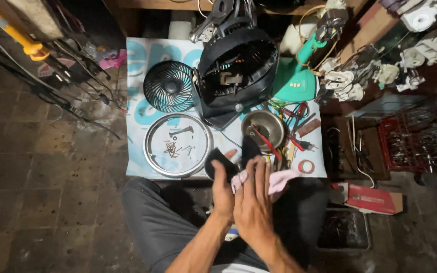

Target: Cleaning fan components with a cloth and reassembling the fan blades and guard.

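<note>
Your left hand (222,188) grips a black fan blade piece (230,158), fingers wrapped round its lower edge, the thumb pointing up toward 12 o'clock. Your right hand (254,199) lies just beside it, fingers together and pressing a pink cloth (279,181) against the blade; the cloth spills out at 3 o'clock from your fingers, and a fold of it shows between the two hands. Both hands are closed on what they carry, above your lap and the near edge of the printed sheet (137,65) spread on the floor.

At 11 o'clock from your hands lies a round metal ring tray (150,146) with loose screws (171,148) scattered inside it. At 12 o'clock from that tray sits a black front grille (169,86), flat on the sheet. Touching it at 3 o'clock stands the black fan housing (236,76), tilted, its motor mount visible inside. Directly at 12 o'clock from your hands is a small steel bowl (264,126), with red-handled pliers (265,144) resting across its rim. A teal fan base (294,83) stands at 1 o'clock from the bowl. A red tape ring (306,166) lies at 3 o'clock from the blade, near the sheet's edge. Well apart at 4 o'clock a red cardboard box (373,198) rests on the floor
</note>
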